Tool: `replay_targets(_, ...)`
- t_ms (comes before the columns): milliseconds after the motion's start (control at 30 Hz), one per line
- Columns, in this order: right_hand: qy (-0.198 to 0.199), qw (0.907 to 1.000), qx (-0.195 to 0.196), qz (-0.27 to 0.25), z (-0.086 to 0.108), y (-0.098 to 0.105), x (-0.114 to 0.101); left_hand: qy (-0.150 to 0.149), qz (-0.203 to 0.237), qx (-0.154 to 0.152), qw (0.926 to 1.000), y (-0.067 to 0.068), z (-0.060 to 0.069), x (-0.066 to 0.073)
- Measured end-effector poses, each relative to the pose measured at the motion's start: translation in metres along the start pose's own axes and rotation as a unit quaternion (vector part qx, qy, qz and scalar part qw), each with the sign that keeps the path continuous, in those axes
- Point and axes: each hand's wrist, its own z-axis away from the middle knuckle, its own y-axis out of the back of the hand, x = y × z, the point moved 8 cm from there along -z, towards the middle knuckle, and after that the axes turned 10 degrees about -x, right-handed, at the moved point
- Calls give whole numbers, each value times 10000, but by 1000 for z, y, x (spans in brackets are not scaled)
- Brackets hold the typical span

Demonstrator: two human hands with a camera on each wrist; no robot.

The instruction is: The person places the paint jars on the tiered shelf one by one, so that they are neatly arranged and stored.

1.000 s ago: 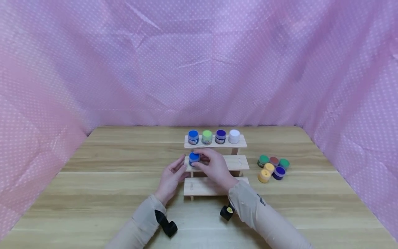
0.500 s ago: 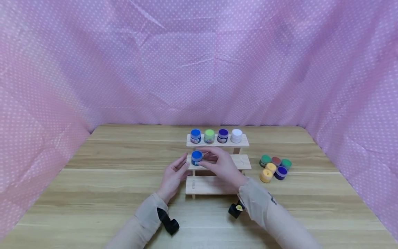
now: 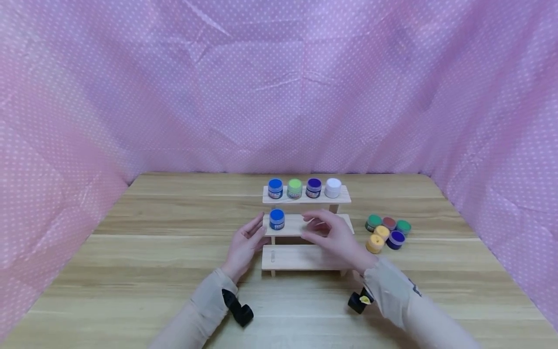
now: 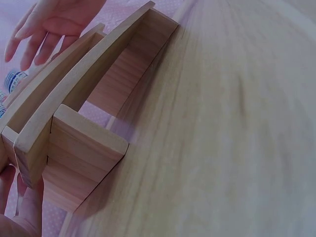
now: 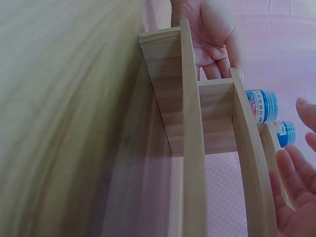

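A blue-lidded paint jar [image 3: 276, 219] stands upright at the left end of the middle shelf of a three-step wooden display stand [image 3: 305, 258]. My right hand [image 3: 333, 237] hovers over the right half of that shelf, apart from the jar, thumb and fingers spread with nothing between them. At the stand's left side is my left hand [image 3: 245, 248], its relaxed fingers against the end of the middle shelf. The right wrist view shows the left palm [image 5: 210, 37] facing the stand's side, some fingers hidden behind the wood.
On the top shelf stand a blue jar [image 3: 275, 188], a light green jar [image 3: 294, 189], a purple jar [image 3: 313, 188] and a white jar [image 3: 333, 188]. Several more jars cluster right of the stand, including a yellow one [image 3: 375, 244] and a purple one [image 3: 395, 240]. A pink dotted cloth [image 3: 279, 97] hangs behind.
My right hand has let go of the blue jar and moved right along the middle shelf. The jar stays at the shelf's left end. My left hand keeps its place beside the stand.
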Motion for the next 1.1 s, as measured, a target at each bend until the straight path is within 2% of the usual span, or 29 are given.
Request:
replay_targets(233, 32, 9998, 32, 209, 16, 9, 8, -29, -35, -5, 10000, -1, 0, 1)
replay_targets(500, 368, 9970, 475, 492, 37, 27, 13, -12, -89, -39, 10000, -2, -1, 2)
replay_targets(800, 371, 9951, 655, 640, 54, 36, 22, -49, -77, 16, 10000, 0, 0, 2)
replay_targets(900, 295, 9957, 669, 574, 60, 38, 27, -10, -73, 15, 10000, 1, 1, 1)
replay_targets(1100, -105, 9961, 691, 537, 70, 44, 38, -47, -45, -27, 10000, 0, 2, 1)
